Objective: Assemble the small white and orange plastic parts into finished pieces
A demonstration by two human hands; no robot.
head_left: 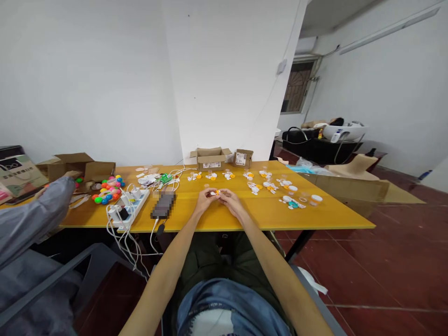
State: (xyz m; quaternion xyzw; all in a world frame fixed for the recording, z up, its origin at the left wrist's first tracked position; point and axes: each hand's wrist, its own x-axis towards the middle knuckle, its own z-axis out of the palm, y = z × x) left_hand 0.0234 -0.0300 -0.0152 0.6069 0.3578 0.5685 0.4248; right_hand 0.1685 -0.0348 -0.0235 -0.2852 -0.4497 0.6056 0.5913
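Nearest the camera is the person's lap, blue denim [227, 308] over dark green cloth. Both bare forearms stretch away from it to the near edge of the yellow tabletop [252, 217]. There the left hand [205, 199] and right hand [231, 200] meet, fingertips pinched together on a small white-and-orange piece [216, 192] held just above the surface. Its finer detail is too small to tell.

Beyond the hands a row of like pieces [228, 175] runs left to right, and lidded little pots [316, 198] sit to the right. I judge that a good share of the lot has been handled, with the one between the fingers not yet set down.

At the far edge stand an open cardboard box [211, 158] and a smaller box [242, 157]. To the left lie a phone [163, 205], a power strip [131, 205] with white cables, and coloured balls [108, 189], near a co-worker's grey sleeve [35, 210]. The room has white walls and red floor tiles [385, 261].
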